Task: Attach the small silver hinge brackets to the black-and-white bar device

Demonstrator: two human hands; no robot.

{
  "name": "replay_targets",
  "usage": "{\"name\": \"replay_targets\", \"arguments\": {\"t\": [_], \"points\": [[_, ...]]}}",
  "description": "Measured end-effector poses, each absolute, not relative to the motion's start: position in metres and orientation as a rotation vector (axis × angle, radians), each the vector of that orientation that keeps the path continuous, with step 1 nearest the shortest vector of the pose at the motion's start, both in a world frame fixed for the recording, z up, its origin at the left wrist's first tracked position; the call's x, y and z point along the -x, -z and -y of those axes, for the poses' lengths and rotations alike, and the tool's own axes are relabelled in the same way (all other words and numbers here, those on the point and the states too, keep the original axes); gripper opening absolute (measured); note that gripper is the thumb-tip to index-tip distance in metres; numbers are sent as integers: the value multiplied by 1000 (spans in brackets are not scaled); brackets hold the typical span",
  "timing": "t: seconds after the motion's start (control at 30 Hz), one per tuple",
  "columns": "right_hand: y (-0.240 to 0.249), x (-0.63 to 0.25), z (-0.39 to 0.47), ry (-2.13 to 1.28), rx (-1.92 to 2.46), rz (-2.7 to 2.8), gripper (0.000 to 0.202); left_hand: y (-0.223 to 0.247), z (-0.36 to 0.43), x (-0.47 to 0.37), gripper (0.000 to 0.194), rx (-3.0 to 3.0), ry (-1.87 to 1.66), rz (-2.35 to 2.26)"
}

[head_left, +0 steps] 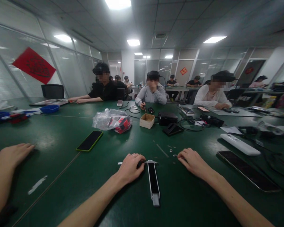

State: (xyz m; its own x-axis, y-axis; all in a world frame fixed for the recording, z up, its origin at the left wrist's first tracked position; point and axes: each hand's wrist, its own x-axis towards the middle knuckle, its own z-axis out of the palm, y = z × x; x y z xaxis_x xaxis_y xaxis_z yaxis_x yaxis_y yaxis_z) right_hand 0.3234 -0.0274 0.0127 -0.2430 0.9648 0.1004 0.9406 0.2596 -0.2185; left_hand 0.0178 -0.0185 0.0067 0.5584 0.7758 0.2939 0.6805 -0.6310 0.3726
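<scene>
On the green table a narrow device with a white frame and black face (153, 178) lies lengthwise in front of me, a grey tab at its near end. My left hand (132, 167) rests beside its far end, fingers curled and pressed together by a thin crosswise piece; what they hold, if anything, is hidden. To the right, my right hand (190, 160) has its fingertips down on the table next to several tiny metal parts (171, 150). Its fingers are bent and close together, and anything between them is too small to make out.
A phone with a green edge (90, 141), a plastic bag with red items (113, 120) and a small open box (147, 121) lie beyond. At right are a white device (239, 144) and a dark phone (248, 170). Another person's hand (15, 154) rests at left.
</scene>
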Motion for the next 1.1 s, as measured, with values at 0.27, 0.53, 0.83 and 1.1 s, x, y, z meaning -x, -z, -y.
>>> {"name": "replay_targets", "arguments": {"t": [0.27, 0.53, 0.83, 1.1], "points": [[-8, -320, 30, -255, 1959, 2307, 31, -10, 23, -19, 15, -2576, -592, -1275], [-22, -311, 36, -153, 1998, 2290, 27, -10, 23, -19, 16, -2557, -594, -1297], [-14, -311, 35, -218, 2033, 2226, 27, -12, 24, -19, 16, -2575, -582, -1290], [-8, -313, 33, -259, 1955, 2206, 23, -15, 26, -19, 15, -2584, -562, -1301]]}}
